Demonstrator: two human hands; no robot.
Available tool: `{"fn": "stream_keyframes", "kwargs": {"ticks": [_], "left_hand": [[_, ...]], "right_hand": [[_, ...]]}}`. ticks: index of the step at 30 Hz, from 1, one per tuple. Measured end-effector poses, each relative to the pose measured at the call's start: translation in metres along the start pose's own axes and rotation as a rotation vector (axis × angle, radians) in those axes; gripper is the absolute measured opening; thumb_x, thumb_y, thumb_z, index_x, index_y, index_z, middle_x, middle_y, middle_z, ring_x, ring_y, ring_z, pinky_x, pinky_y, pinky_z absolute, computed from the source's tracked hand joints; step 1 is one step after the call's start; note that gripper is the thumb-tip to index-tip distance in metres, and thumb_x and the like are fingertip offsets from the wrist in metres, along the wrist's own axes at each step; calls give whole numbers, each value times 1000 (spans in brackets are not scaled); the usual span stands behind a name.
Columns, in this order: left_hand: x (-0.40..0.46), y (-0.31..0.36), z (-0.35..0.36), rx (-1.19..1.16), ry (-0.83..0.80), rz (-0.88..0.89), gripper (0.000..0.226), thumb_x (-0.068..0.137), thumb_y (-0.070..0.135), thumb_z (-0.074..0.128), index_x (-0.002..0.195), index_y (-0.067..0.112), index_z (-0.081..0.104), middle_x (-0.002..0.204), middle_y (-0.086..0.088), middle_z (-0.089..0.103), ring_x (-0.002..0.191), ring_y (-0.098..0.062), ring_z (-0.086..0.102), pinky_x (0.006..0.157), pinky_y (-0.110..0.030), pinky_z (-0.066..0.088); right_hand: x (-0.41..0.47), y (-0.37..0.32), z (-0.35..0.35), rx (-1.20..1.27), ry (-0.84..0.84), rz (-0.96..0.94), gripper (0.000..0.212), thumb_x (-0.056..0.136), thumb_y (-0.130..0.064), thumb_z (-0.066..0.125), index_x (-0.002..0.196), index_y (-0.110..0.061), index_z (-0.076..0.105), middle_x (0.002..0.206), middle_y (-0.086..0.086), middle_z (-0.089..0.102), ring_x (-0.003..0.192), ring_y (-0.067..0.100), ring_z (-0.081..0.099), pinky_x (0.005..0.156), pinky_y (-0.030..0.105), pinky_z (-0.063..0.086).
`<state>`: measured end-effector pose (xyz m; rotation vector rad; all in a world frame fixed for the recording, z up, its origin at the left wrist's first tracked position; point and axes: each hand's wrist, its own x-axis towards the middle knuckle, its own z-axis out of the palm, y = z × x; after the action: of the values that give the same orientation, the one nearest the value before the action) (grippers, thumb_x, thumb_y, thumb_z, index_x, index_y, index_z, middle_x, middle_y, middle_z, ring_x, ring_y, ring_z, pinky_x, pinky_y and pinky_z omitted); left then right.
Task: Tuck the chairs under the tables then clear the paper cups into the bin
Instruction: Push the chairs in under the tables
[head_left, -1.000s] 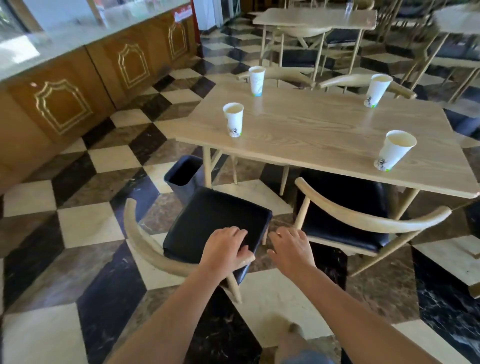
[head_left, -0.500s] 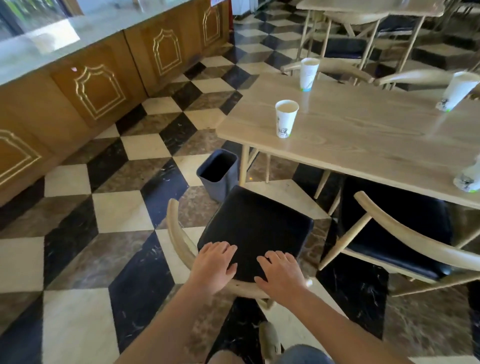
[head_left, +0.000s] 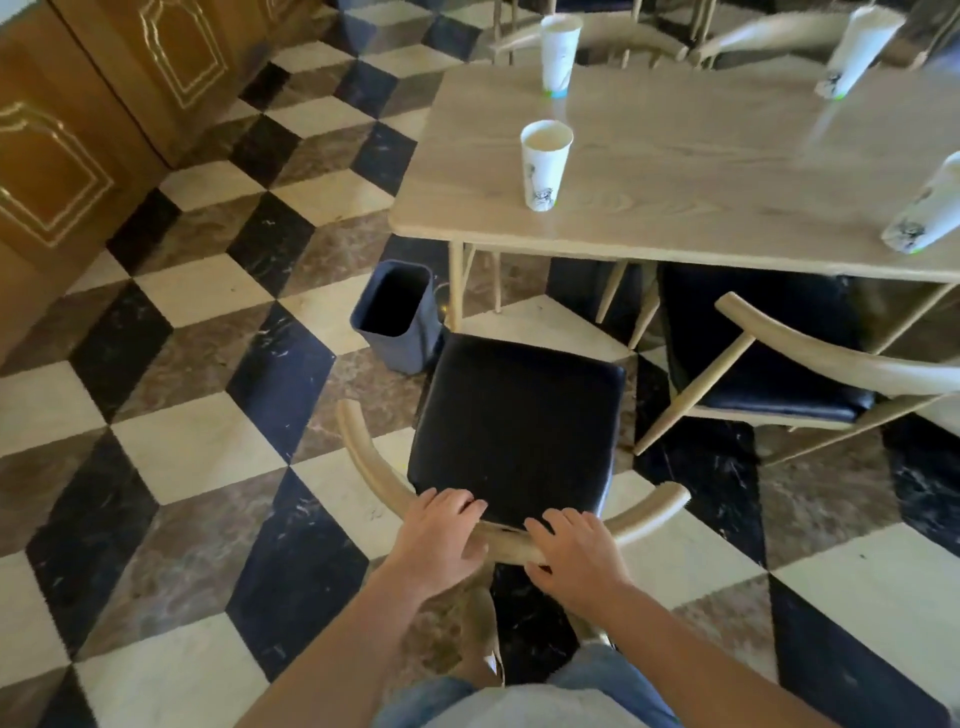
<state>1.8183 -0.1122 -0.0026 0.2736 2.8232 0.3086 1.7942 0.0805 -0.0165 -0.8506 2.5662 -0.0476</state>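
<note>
A wooden chair with a black seat (head_left: 519, 431) stands pulled out from the light wooden table (head_left: 701, 171). My left hand (head_left: 441, 540) and my right hand (head_left: 571, 556) both grip its curved backrest rail from behind, fingers curled over the top. Several white paper cups stand on the table: one near the front left corner (head_left: 545, 163), one at the far left (head_left: 560, 54), one at the far right (head_left: 852, 52), one at the right edge (head_left: 930, 213). A dark bin (head_left: 397, 317) sits on the floor by the table's left leg.
A second black-seated chair (head_left: 779, 364) sits partly under the table to the right. More chair backs show beyond the table's far side. A brown panelled counter (head_left: 78, 130) runs along the left. The floor is checkered tile.
My right hand came onto the backrest rail beside my left. The chair has turned to face the table squarely, and I now stand closer behind it.
</note>
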Motion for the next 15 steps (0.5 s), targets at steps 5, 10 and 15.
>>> {"fn": "stream_keyframes", "kwargs": {"ticks": [5,10,15], "left_hand": [[1,-33,1,67,-73,92,45,89,42,53,125,16,51,123,-3,56,114,-21,49,100,-35,35],[-4,-67,5,59,-78,161,41,84,26,65,121,12,56,117,-6,62,105,-24,58,90,-34,46],[4,-77,4,107,-90,242,45,60,25,86,100,11,70,91,-5,74,81,-21,69,69,-34,57]], "right_hand": [[10,-16,6,27,9,46,30,92,-25,49,122,-16,48,116,7,55,104,25,49,86,36,45],[9,-18,6,16,16,40,28,95,-27,47,120,-16,49,114,7,54,103,23,49,85,34,46],[8,-15,6,31,16,72,30,70,-30,80,94,-21,65,81,2,63,71,16,58,59,28,52]]}}
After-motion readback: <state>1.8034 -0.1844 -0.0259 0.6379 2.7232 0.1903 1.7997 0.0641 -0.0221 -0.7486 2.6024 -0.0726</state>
